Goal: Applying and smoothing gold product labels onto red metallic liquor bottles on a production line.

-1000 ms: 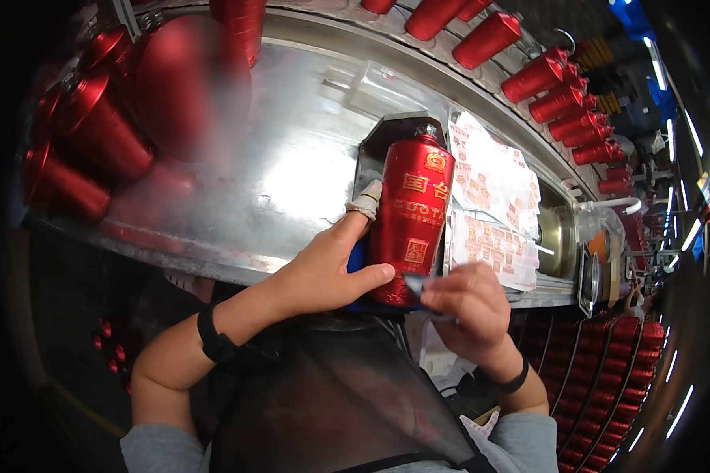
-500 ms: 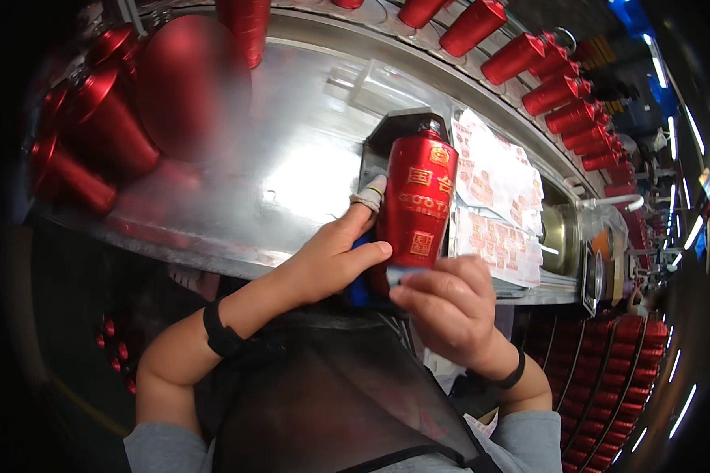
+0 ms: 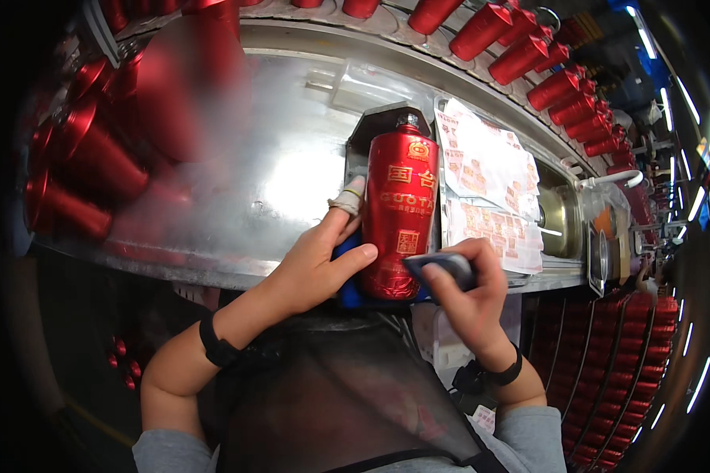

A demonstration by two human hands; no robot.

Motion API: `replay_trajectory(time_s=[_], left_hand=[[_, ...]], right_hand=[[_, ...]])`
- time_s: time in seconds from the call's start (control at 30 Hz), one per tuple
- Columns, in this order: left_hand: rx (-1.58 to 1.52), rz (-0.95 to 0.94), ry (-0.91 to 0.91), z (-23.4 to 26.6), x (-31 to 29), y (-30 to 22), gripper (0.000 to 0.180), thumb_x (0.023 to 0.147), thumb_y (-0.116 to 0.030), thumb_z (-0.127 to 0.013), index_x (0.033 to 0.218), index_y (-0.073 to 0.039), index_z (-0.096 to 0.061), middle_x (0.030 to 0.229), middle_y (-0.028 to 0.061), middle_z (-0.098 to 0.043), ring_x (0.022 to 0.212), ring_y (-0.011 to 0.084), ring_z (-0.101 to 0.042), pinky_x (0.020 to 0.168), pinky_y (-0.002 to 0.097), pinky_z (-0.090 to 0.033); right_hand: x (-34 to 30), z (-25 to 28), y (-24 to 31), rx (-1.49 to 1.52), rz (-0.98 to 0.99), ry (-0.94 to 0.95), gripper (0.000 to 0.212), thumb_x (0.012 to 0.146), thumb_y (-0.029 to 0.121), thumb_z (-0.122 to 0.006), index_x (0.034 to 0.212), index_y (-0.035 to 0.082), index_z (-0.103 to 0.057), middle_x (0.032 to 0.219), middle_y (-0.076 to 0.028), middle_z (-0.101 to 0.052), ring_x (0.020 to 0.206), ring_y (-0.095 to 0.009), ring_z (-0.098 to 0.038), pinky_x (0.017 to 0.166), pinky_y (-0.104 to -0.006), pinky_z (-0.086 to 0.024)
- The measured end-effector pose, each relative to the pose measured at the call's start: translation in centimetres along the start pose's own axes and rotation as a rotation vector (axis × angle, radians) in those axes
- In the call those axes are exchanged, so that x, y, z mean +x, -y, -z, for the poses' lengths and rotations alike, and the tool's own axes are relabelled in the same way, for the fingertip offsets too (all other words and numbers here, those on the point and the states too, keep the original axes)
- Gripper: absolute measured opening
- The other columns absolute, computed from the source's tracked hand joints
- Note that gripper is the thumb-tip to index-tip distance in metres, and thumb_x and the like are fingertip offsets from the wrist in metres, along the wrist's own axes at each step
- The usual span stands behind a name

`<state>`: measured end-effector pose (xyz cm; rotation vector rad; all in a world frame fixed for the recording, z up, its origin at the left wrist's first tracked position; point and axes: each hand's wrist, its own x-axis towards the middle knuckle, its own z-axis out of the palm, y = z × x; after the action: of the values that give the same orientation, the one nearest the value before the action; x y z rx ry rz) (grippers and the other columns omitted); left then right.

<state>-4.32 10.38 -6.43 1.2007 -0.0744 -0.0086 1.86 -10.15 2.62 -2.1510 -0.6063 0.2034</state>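
Note:
A red metallic bottle [image 3: 399,183] with gold lettering lies neck away from me in a dark, angular-sided holder [image 3: 359,130]. Blue material [image 3: 350,293] shows under its base. My left hand [image 3: 323,256] grips the bottle's left side, thumb on the front and the other fingers partly hidden; one fingertip wears a whitish wrap with a yellow band. In my right hand [image 3: 481,296] is a dark flat tool [image 3: 442,269], pinched between thumb and fingers and slightly blurred. Its edge is at the lower right of the bottle's front; whether it touches cannot be made out.
Printed sheets [image 3: 489,177] lie right of the holder, beside a basin [image 3: 558,217]. Red bottles [image 3: 521,59] line the far side; more [image 3: 99,150] crowd the metal table [image 3: 284,118] at left. Stacked red bottles [image 3: 607,370] fill the lower right.
The tool in my right hand has swung into fuller view, and the hand has moved slightly right. In the picture, the bottle and my left hand sit a little further left.

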Motion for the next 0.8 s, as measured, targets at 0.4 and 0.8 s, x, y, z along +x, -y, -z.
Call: replay_trajectory(time_s=[0.4,0.8], left_hand=[[1.219,-0.405,0.076,-0.6,-1.1,-2.8,0.038,0.082,-0.039,-0.072,0.117,-0.025,-0.072,0.154,0.0270,-0.033,0.139,0.0460,-0.036,0.110,0.0645,-0.021],[1.293,-0.383,-0.023,0.5,0.2,-1.8,0.036,0.088,-0.042,-0.065,0.119,-0.025,-0.072,0.154,0.0288,-0.031,0.135,0.0501,-0.039,0.109,0.0667,-0.019]], right_hand=[[-2.3,0.5,-3.6,0.345,-0.184,-0.144,0.024,0.085,0.003,-0.074,0.098,0.003,-0.054,0.087,-0.001,-0.061,0.076,-0.004,-0.057,0.066,-0.0198,-0.045],[-2.3,0.5,-4.4,0.345,-0.160,-0.137,0.023,0.084,0.002,-0.075,0.095,0.002,-0.055,0.084,-0.002,-0.061,0.076,-0.005,-0.057,0.066,-0.0205,-0.045]])
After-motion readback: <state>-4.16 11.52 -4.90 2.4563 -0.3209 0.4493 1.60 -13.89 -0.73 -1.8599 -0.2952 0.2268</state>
